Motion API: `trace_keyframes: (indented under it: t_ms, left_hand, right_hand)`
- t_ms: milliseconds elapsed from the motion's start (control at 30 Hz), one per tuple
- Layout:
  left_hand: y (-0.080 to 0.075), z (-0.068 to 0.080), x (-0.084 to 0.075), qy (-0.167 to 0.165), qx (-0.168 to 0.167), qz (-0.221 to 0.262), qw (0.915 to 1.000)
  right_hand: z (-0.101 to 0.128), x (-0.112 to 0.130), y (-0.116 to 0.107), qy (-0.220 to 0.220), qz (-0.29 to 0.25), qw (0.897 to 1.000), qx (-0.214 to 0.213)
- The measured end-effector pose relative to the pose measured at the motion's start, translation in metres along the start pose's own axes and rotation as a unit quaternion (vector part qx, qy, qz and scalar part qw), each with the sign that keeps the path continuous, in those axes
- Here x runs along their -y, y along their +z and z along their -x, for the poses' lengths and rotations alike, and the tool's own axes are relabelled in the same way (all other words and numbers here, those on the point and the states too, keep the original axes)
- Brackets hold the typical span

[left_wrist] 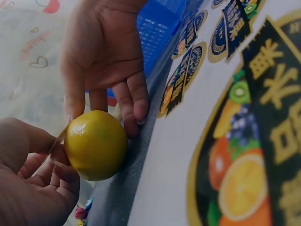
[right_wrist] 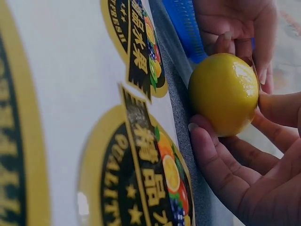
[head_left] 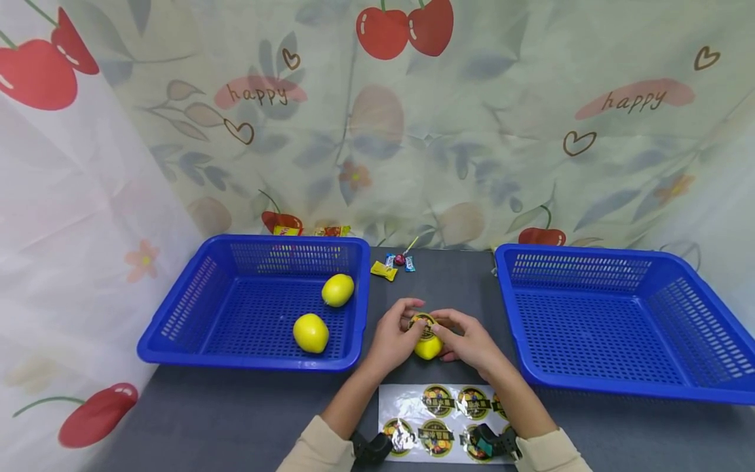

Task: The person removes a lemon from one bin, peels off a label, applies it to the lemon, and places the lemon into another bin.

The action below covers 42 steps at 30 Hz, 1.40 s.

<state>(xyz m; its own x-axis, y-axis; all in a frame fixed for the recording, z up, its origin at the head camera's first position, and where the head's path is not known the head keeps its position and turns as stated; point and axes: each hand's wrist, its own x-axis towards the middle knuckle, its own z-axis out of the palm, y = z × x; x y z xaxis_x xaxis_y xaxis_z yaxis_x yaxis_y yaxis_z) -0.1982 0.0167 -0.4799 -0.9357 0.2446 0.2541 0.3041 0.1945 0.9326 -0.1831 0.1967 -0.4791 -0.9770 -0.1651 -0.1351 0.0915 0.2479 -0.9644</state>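
Both hands meet at the table's middle around one yellow fruit (head_left: 428, 347). A round printed sticker (head_left: 423, 324) lies on top of the fruit. My left hand (head_left: 394, 335) grips it from the left, thumb above. From the right, my right hand (head_left: 470, 338) cups it, thumb by the sticker. In the left wrist view the fruit (left_wrist: 96, 144) sits between my left hand (left_wrist: 33, 188) and the right hand's fingers (left_wrist: 127, 94). The right wrist view shows the fruit (right_wrist: 224, 92) resting on my right hand (right_wrist: 244, 174), with the left hand (right_wrist: 240, 26) behind.
A sticker sheet (head_left: 439, 419) lies just in front of the hands. The blue basket (head_left: 177, 328) on the left holds two yellow fruits (head_left: 310, 332) (head_left: 338, 290). Another blue basket (head_left: 619, 387) stands at the right. Small wrapped candies (head_left: 392, 265) lie by the curtain.
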Motion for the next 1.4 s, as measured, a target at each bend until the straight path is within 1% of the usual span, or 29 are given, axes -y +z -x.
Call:
trace_keyframes:
  t_ms: [233,433,633,700,800,867,933,1033,1100,1200,1267,1333,1400]
  left_hand:
    - [0.001,0.000,0.004,-0.006,-0.017,0.023,0.9996]
    - [-0.003,0.001,0.005,-0.022,-0.020,0.011,0.9995]
    - [-0.006,0.003,0.007,-0.029,-0.018,-0.007,0.9994]
    - [-0.006,0.004,0.007,-0.033,-0.013,-0.001,0.9994]
    - [-0.007,0.004,0.009,-0.056,0.000,0.041,0.9976]
    - [-0.008,0.004,0.009,-0.078,0.008,0.072,0.9943]
    - [-0.008,0.003,0.008,-0.103,0.014,0.092,0.9903]
    - [-0.009,0.004,0.005,-0.133,0.023,0.093,0.9865]
    - [-0.010,0.004,0.006,-0.145,0.030,0.090,0.9849]
    - [-0.010,0.004,0.011,-0.147,0.042,0.088,0.9843]
    - [-0.010,0.004,0.015,-0.152,0.052,0.096,0.9823]
    - [-0.011,0.005,0.016,-0.166,0.064,0.117,0.9770]
    - [-0.012,0.006,0.016,-0.188,0.080,0.140,0.9689]
  right_hand:
    - [0.000,0.001,0.001,-0.009,0.017,1.000,-0.002]
    - [-0.001,0.002,0.001,-0.004,0.025,1.000,-0.001]
    - [0.000,0.000,0.001,-0.004,0.029,1.000,0.005]
    - [-0.001,0.000,0.001,-0.007,0.028,1.000,0.007]
    - [-0.001,-0.002,0.000,-0.009,0.023,1.000,0.009]
    - [-0.001,-0.002,-0.001,-0.007,0.017,1.000,0.009]
    - [-0.002,-0.003,-0.002,-0.001,0.012,1.000,0.009]
    - [-0.002,-0.004,-0.003,0.007,0.007,1.000,0.009]
    - [-0.001,-0.004,-0.004,0.011,0.003,1.000,0.009]
    - [-0.001,-0.005,-0.006,0.013,-0.003,1.000,0.008]
    - [-0.001,-0.006,-0.007,0.013,-0.005,1.000,0.008]
    - [-0.001,-0.007,-0.008,0.013,-0.007,1.000,0.009]
    - [-0.001,-0.007,-0.009,0.014,-0.009,1.000,0.011]
